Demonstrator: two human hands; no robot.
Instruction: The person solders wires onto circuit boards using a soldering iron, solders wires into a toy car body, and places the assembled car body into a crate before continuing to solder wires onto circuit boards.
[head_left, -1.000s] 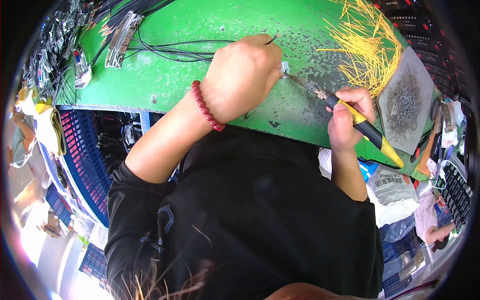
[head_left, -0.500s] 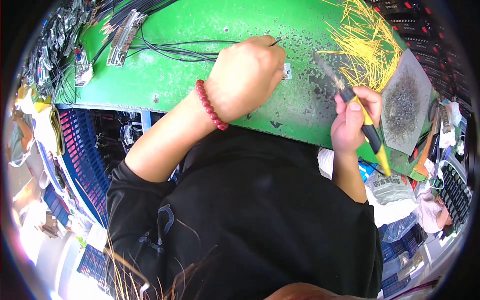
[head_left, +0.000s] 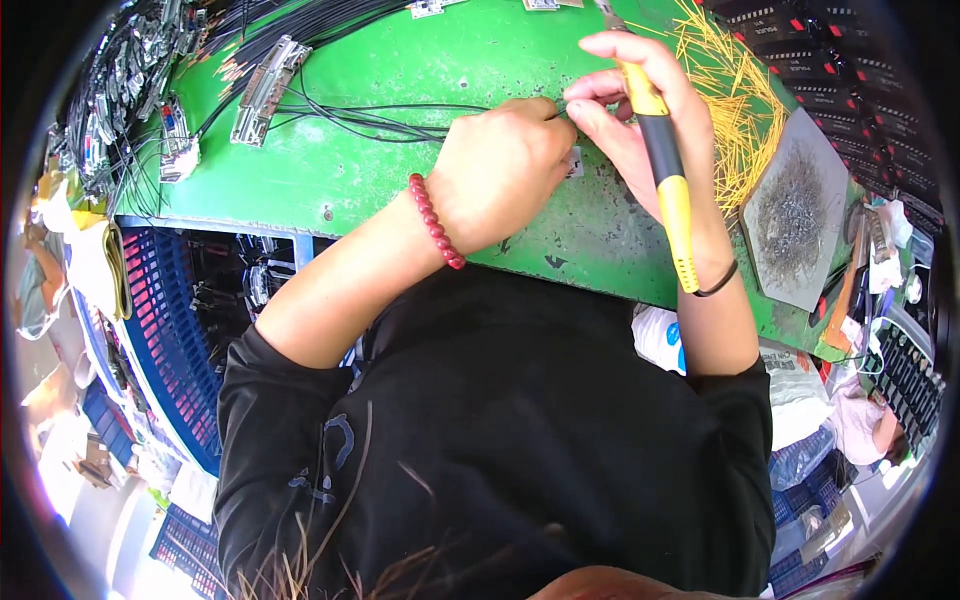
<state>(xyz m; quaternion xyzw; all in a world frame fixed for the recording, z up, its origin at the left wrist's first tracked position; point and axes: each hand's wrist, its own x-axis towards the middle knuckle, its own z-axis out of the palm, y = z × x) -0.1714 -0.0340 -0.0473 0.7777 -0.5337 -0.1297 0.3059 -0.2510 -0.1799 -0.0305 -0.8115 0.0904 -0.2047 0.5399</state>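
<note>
My left hand (head_left: 510, 165), with a red bead bracelet at its wrist, is closed on the end of several thin black cables (head_left: 400, 128). The cables run left across the green worktable (head_left: 380, 180) to a flat metal-and-plastic assembly (head_left: 270, 92). In my right hand (head_left: 690, 130) is a yellow and black soldering iron (head_left: 661, 150), handle across the palm and tip pointing away at the top. Thumb and forefinger of that hand pinch at the cable end, close beside my left fingertips. The exact point of contact is too small to make out.
A heap of thin yellow wires (head_left: 745, 130) lies at the right, beside a dark-stained grey plate (head_left: 795, 215). Bundled black cables with metal parts (head_left: 120, 90) pile up at the far left. Stacked black cases (head_left: 830, 80) line the right edge. A blue crate (head_left: 170, 330) stands below left.
My right hand has come left and up with the soldering iron, its fingers now meeting the cable end at my left hand. The iron's tip has swung away toward the top.
</note>
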